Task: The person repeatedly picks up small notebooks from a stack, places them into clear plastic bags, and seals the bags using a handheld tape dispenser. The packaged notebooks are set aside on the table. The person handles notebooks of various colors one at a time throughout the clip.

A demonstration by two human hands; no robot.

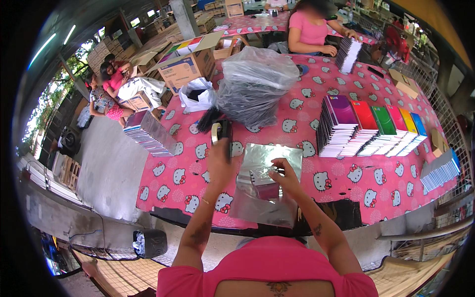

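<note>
My left hand is closed around a black tape dispenser with a tape roll at its upper left side. The dispenser is at the table's near middle, beside a large clear plastic bag full of dark items. Directly before me lies a sheet of clear, shiny plastic film, over or around a spiral notebook with a purple-looking cover. Glare hides part of it. My right hand is above the film's right side, its fingers curled together; anything small between the fingertips cannot be made out.
Stacked spiral notebooks in several colours stand to the right, with a blue stack beyond. A wrapped-looking stack sits at the left edge. Across the pink tablecloth, a co-worker handles notebooks. A cardboard box stands far left.
</note>
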